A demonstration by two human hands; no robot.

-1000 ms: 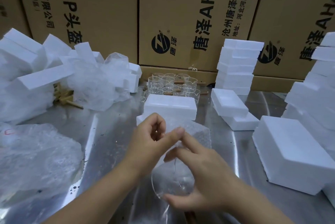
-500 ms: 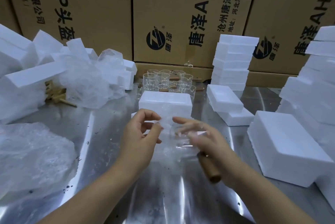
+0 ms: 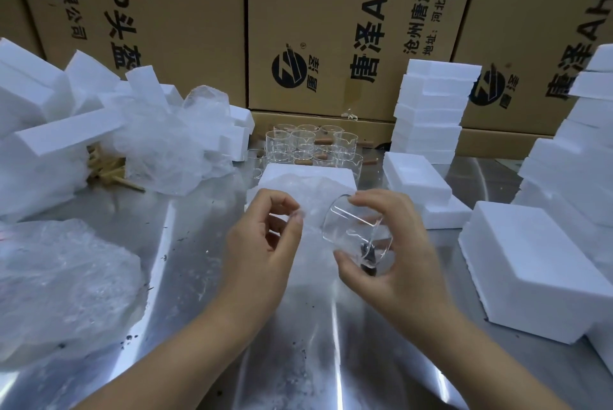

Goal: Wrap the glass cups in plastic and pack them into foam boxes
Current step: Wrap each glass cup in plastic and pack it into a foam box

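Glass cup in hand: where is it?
Head view, right of centre: right hand holds the glass cup tilted over the metal table; left hand pinches plastic film.

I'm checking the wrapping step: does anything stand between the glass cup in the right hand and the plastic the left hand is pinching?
Nothing visible does. The right hand grips the glass cup tilted, its mouth toward the left hand, which pinches the thin plastic just beside the rim.
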